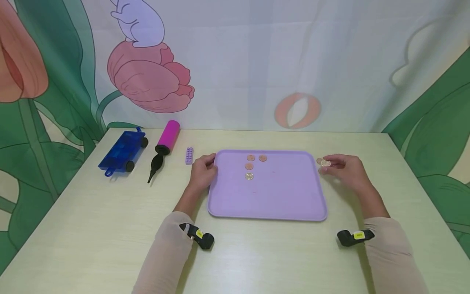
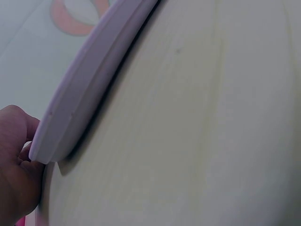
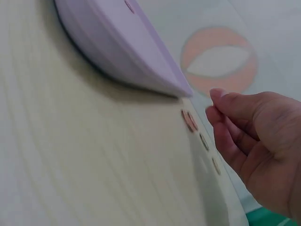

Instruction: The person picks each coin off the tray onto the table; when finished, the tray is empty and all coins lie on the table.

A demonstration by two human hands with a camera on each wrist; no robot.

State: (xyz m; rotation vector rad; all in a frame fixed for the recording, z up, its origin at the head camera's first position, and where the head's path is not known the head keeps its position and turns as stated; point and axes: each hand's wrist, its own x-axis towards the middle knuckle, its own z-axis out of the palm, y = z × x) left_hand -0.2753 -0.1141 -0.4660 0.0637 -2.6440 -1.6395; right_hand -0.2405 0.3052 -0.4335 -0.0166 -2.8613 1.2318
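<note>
My left hand (image 1: 203, 171) grips the left rim of a lilac tray (image 1: 286, 196), thumb and fingers around its edge. In the left wrist view that hand (image 2: 16, 165) holds the raised tray corner (image 2: 56, 136). Several copper and gold-toned coins (image 1: 249, 166) lie on the tray. Just off its right edge, my right hand (image 1: 346, 169) is above more coins (image 1: 319, 161) on the table. In the right wrist view, the right hand (image 3: 261, 141) has loosely bent fingers, with no coin visible between them; several coins (image 3: 204, 142) lie below.
On the left stand a blue toy cart (image 1: 123, 151) with black wheels and a magenta hand pump (image 1: 169, 136) with a black nozzle. A small lilac building brick (image 1: 189, 155) lies near the left hand. A printed curtain (image 1: 235, 61) hangs behind the table (image 1: 92, 237).
</note>
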